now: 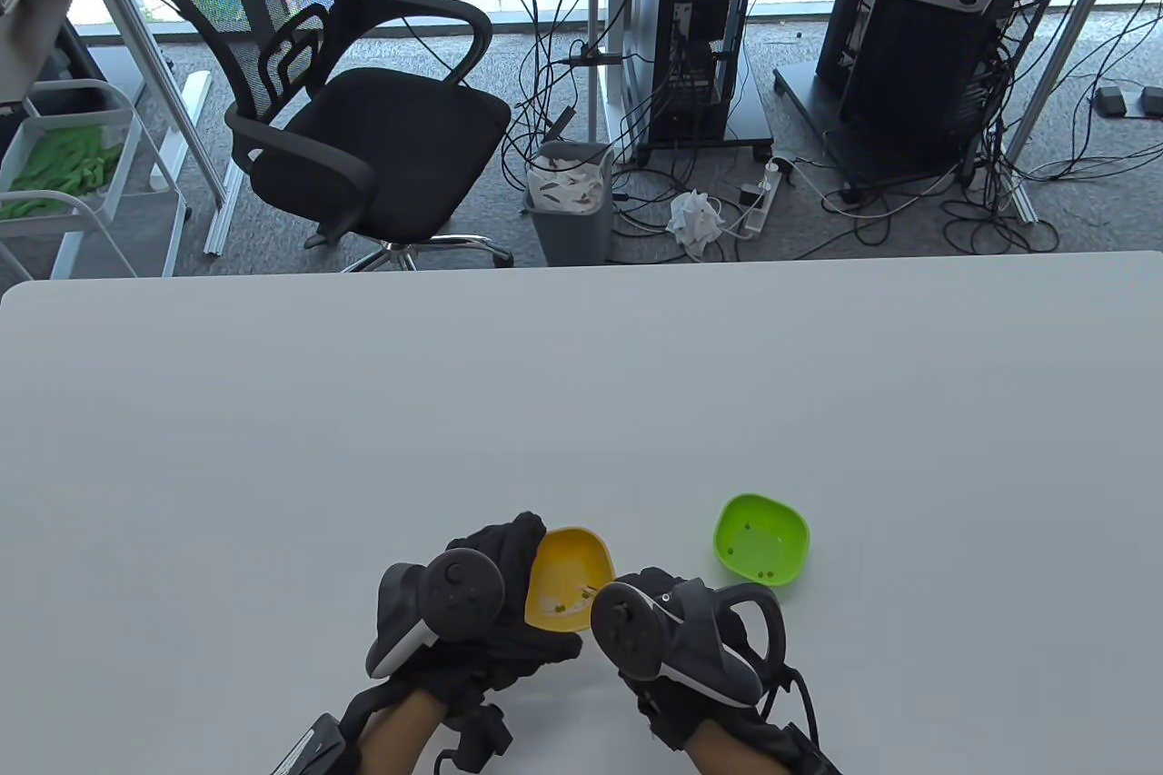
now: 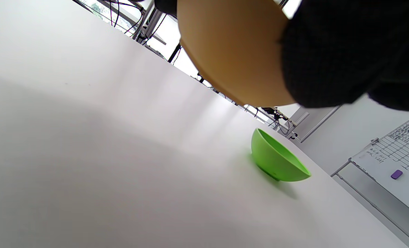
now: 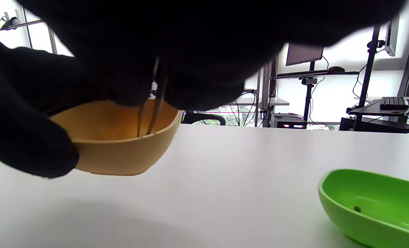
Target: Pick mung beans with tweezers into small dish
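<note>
Though too blurred to read, handwritten whiteboard grid behind green dish.

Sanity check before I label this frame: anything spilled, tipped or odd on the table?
No spill shows. The one oddity: the yellow bowl is lifted and tilted off the table by the left hand, while the right hand dips tweezers in. The green bowl sits flat, holding a few beans.

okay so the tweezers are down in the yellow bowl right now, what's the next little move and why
Probably close the tweezers on one bean and lift. Their tips are spread inside the yellow bowl, which the left hand holds tilted off the table, and the green dish beside it already holds a few beans.
</note>
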Demonstrator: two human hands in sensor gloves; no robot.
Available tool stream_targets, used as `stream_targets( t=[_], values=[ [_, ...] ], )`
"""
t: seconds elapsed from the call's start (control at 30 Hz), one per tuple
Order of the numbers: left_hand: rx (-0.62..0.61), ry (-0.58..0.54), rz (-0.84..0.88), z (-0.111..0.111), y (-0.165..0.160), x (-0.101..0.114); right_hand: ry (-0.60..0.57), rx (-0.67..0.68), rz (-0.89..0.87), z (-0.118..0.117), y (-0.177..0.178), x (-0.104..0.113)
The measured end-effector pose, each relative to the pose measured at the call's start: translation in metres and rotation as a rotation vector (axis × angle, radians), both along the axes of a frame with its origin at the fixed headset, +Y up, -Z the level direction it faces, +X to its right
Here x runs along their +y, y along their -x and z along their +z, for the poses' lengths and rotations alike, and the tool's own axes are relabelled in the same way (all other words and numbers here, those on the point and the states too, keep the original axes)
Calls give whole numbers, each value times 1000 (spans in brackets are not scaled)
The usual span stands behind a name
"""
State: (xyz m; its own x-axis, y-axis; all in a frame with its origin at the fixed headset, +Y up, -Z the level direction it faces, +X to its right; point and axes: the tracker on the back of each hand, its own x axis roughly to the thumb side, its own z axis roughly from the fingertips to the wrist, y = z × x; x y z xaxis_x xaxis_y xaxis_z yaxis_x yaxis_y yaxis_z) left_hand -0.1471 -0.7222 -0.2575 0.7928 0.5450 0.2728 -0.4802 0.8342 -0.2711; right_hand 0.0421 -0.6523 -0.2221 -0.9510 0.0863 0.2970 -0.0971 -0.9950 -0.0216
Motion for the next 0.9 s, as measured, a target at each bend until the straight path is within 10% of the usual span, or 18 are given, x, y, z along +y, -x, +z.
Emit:
stream_targets(
  t=[0.9],
  values=[
    [-3,6,-8,1,-2,-1,60,4,22,-5,9,-8]
  ],
)
